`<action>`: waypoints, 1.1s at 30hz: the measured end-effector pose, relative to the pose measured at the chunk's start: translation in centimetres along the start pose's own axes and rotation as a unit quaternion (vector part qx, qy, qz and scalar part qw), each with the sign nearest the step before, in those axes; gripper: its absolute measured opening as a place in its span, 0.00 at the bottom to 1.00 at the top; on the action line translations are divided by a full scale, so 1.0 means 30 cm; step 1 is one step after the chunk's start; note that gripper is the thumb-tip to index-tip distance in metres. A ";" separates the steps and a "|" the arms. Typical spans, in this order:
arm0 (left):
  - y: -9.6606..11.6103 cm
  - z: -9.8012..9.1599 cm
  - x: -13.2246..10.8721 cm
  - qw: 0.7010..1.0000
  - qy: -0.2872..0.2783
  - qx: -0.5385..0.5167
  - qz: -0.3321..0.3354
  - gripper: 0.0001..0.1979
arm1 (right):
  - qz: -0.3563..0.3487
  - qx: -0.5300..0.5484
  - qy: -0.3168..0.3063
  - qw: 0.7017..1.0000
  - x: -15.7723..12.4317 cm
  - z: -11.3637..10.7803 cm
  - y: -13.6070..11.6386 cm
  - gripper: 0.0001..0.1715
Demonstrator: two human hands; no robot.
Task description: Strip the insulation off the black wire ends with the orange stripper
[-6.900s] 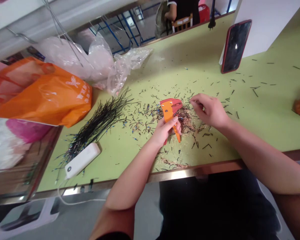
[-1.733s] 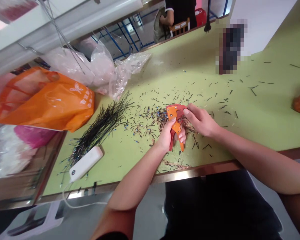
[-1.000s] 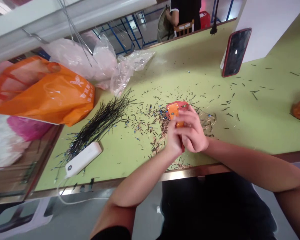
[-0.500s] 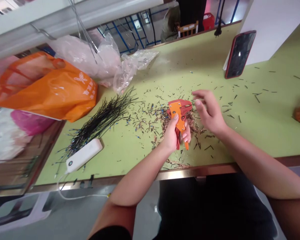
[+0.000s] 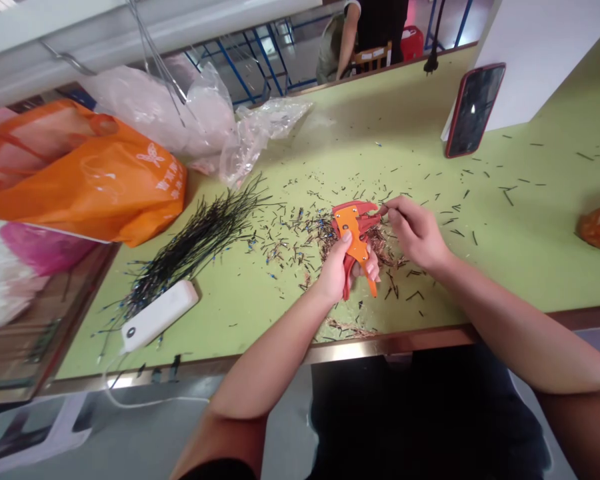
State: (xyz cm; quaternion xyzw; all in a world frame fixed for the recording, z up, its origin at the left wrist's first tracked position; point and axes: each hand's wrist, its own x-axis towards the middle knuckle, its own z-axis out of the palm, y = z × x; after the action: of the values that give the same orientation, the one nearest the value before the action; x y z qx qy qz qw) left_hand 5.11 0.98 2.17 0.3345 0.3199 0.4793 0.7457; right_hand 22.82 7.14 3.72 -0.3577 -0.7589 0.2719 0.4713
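Head camera overlooks left hand and right hand.

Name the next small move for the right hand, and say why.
Probably slide the thin wire pinched in the right hand into the jaws of the orange wire stripper, since those fingertips sit at the jaws while the left hand grips the tool's handles.
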 end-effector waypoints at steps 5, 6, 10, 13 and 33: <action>0.005 -0.003 -0.002 1.000 -0.011 0.001 -0.005 0.29 | -0.018 -0.045 -0.039 0.998 -0.001 -0.025 0.012 0.15; 0.008 -0.006 -0.001 1.000 -0.009 -0.001 -0.006 0.30 | -0.015 -0.046 -0.056 0.997 -0.001 -0.029 0.014 0.15; 0.030 -0.021 -0.001 0.999 0.024 0.008 -0.024 0.27 | -0.005 -0.015 -0.079 0.997 -0.002 -0.043 0.011 0.11; 0.039 -0.030 -0.003 0.998 0.043 0.014 -0.039 0.25 | -0.011 -0.007 -0.071 0.997 0.001 -0.047 0.005 0.05; 0.010 -0.042 -0.001 0.998 -0.009 0.046 -0.034 0.27 | -0.112 -0.106 -0.015 0.988 0.015 -0.039 0.042 0.10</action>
State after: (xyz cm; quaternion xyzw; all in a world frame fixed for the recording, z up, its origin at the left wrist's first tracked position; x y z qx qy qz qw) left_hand 3.93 1.28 1.70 0.3616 0.3463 0.4355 0.7481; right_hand 24.11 8.35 3.49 -0.3138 -0.8258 0.1409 0.4470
